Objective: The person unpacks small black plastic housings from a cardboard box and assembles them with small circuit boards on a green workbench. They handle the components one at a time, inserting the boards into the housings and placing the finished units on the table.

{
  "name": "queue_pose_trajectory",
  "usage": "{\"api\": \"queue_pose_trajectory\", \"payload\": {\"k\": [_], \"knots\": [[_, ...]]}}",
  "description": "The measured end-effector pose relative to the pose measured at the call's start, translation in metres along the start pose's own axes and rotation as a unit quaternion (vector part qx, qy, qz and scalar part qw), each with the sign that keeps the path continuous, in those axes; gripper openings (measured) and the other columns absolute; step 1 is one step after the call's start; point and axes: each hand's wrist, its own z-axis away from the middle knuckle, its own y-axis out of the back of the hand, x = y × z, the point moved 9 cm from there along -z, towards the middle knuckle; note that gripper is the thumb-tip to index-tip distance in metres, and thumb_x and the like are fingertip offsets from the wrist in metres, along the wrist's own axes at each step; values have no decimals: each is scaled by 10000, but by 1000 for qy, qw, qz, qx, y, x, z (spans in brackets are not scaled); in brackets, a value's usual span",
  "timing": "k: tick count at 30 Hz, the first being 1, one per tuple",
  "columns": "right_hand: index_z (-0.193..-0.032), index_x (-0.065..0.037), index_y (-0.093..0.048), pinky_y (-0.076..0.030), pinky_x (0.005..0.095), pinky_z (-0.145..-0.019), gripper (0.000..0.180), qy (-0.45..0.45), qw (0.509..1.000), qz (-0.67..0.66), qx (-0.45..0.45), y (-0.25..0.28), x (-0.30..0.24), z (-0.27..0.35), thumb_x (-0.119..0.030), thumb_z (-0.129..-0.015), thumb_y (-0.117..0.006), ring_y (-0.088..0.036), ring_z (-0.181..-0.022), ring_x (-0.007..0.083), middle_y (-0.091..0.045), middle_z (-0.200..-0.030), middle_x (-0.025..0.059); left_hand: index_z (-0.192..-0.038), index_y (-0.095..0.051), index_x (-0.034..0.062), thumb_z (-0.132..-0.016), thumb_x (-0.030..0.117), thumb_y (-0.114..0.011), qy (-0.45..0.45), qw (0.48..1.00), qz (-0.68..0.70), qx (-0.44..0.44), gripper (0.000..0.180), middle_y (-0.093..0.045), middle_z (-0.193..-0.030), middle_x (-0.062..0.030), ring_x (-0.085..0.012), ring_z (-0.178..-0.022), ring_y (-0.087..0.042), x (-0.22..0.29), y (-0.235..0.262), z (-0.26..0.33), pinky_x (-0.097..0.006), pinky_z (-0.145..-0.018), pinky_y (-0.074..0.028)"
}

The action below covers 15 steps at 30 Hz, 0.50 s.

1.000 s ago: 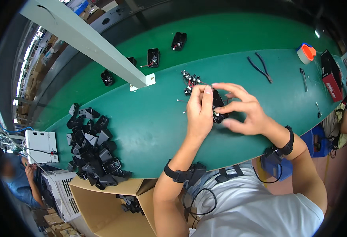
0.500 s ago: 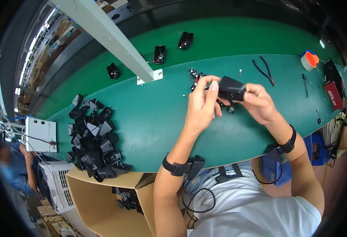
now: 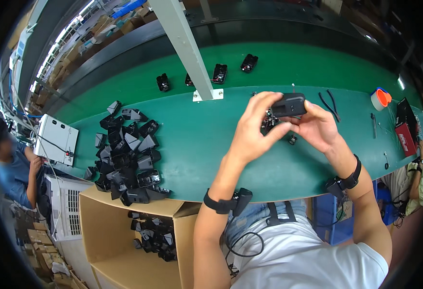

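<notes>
A black plastic housing [image 3: 295, 105] is held up over the green workbench between my two hands. My left hand [image 3: 255, 129] grips its left end, the fingers over the top and the thumb below. My right hand [image 3: 321, 126] holds the right end, with the thumb against its edge and the other fingers underneath, partly hidden. Beneath the housing lies a cluster of small black-and-white parts [image 3: 269, 121], mostly covered by my left hand. A small dark part [image 3: 292, 139] rests on the bench just below my right fingers.
Black housings are heaped [image 3: 124, 149] at the left, above an open cardboard box [image 3: 124, 269] holding more. Several housings sit on the green strip beyond a metal post [image 3: 185, 43]. Pliers [image 3: 330, 105], an orange-and-white tape roll [image 3: 381, 98] and a red-black box [image 3: 406, 127] lie right.
The housing has been turned so that another face shows. My left thumb has moved from its side to below it. The whole view has shifted, bringing more of the far strip into sight.
</notes>
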Motion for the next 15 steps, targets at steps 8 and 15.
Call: {"api": "queue_pose_trajectory", "payload": {"k": [8,15], "knots": [[-1239,1,-587,-523,406,-974,387,-90,994,13,-59,-35,17,8,-267,-960,-613,-630,-1104,240,-626,-1213,144,-1163,-680,20,-752,191,-815,-35,995,-97,-11,465,-683,-1136,-158,-292,-1032,-668,24,28,8,-367,-875,-544],[-1084,-12,-664,-546,401,-934,281,-138,988,50,-53,-41,47,15,-254,-943,-645,-654,-1047,209,-673,-1112,107,-1202,-665,28,-785,265,-793,-20,994,-99,44,497,-667,-1176,-171,-300,-1032,-664,20,37,50,-373,-897,-528]]}}
